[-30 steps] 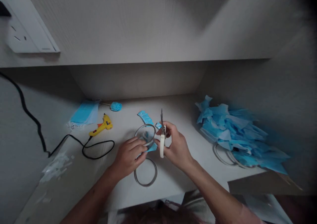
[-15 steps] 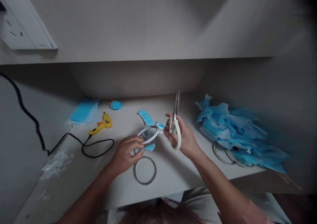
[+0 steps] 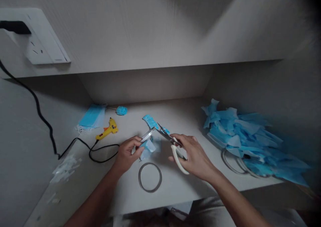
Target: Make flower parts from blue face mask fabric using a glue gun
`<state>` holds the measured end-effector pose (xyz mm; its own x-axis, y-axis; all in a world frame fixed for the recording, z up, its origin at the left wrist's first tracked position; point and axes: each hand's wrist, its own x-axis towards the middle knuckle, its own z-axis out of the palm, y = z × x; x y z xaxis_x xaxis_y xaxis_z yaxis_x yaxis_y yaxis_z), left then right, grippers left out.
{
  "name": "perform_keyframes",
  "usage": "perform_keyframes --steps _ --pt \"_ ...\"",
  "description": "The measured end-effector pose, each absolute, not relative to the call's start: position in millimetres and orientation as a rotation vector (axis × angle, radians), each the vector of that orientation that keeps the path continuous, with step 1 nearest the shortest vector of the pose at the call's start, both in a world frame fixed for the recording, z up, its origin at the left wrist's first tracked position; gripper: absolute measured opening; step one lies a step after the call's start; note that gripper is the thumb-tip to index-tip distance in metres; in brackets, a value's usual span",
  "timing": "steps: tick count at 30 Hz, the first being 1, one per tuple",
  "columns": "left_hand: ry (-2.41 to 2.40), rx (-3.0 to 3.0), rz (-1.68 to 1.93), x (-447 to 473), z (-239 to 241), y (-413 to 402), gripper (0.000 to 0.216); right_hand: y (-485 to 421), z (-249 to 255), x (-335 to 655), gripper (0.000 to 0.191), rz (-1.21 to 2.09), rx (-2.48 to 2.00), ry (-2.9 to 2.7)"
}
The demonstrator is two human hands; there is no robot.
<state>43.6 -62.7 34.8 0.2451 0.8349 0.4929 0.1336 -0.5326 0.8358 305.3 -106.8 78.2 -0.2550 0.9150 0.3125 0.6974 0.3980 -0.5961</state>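
My left hand (image 3: 129, 154) pinches a thin white ring, which looks like a narrow roll of tape (image 3: 147, 135), seen nearly edge-on. A light-blue piece of mask fabric (image 3: 149, 146) hangs at the same fingertips. My right hand (image 3: 197, 156) is closed on white-handled scissors (image 3: 179, 160). Their blades are spread apart and point up-left, with the lower tip close to the far end of the tape roll; whether they touch cannot be told. Behind the blades, a pleated blue strip (image 3: 150, 121) lies on the table. A grey ring (image 3: 139, 178) lies flat in front of my left hand.
At the left are a yellow glue gun (image 3: 108, 130) with a black cord (image 3: 37, 106), blue masks (image 3: 91, 116), a blue fabric rose (image 3: 121, 110) and white scraps (image 3: 65, 167). Blue fabric (image 3: 240, 130) is heaped at the right over grey rings (image 3: 229, 163). A shelf panel (image 3: 150, 36) overhangs the back.
The scissors have swung from upright to pointing left, and their blades have opened beside the tape roll. My left hand has tilted the roll edge-on. The view has shifted slightly.
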Motion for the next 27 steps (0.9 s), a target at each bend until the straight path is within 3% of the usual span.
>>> perform_keyframes --steps 3,7,22,27 --pt "0.901 1.812 1.341 43.2 33.3 -62.5 0.018 -109.3 71.3 302.7 0.05 0.199 -1.437 -2.105" --pt "0.883 1.887 1.316 46.1 35.1 -64.8 0.016 -107.2 63.7 294.1 0.05 0.127 -1.479 -2.1" --pt "0.823 2.141 1.272 55.6 48.1 -72.8 0.014 -104.4 59.4 283.4 0.039 0.349 -1.458 -1.946" --pt "0.85 2.165 1.271 56.4 46.7 -71.9 0.014 -103.8 57.8 284.2 0.023 0.449 -1.405 -1.938"
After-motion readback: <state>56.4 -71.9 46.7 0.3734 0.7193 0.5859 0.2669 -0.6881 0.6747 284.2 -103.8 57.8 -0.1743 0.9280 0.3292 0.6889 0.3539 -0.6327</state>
